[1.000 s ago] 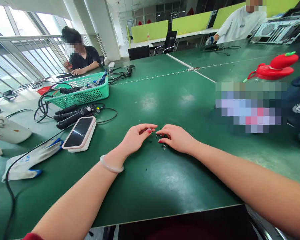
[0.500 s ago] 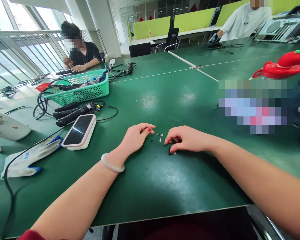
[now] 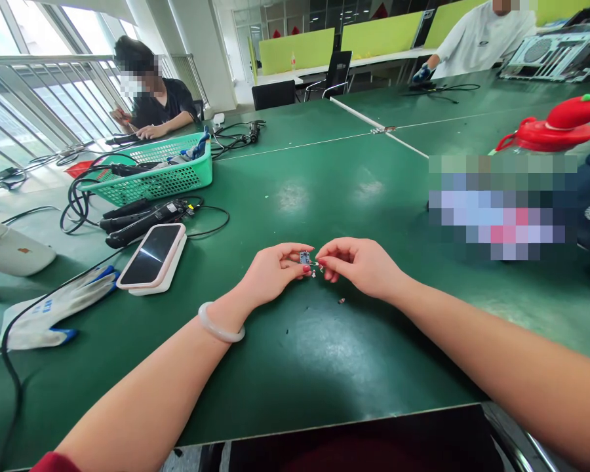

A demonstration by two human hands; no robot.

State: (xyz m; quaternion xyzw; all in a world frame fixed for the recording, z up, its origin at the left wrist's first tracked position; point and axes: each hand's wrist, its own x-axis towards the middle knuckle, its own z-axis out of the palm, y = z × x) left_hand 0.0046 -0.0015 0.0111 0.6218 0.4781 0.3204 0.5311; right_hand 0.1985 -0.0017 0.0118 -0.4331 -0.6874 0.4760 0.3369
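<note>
My left hand (image 3: 275, 270) pinches a small blue-grey piece (image 3: 304, 257), which looks like a tiny circuit board, between thumb and fingers. Close against it, my right hand (image 3: 356, 262) has its thumb and forefinger closed at the board's right edge. A sliver of pale metal shows between the fingertips there, too small to name. Just below the fingers, a tiny silvery piece (image 3: 313, 275) lies on the green table (image 3: 344, 367). A small reddish bit (image 3: 342, 301) rests below my right hand.
To the left lie a phone (image 3: 153, 255) on a white box, a white-and-blue glove (image 3: 54, 308) and black handled devices (image 3: 142, 219) with cables. Behind them stands a green basket (image 3: 162, 180). A red-lidded bottle (image 3: 545, 134) is at right. Two people sit across the table.
My hands have come together. The small board now sits in my left fingers, and my right hand has shifted left and pinches at its edge. The pale rectangular piece no longer lies visible between them.
</note>
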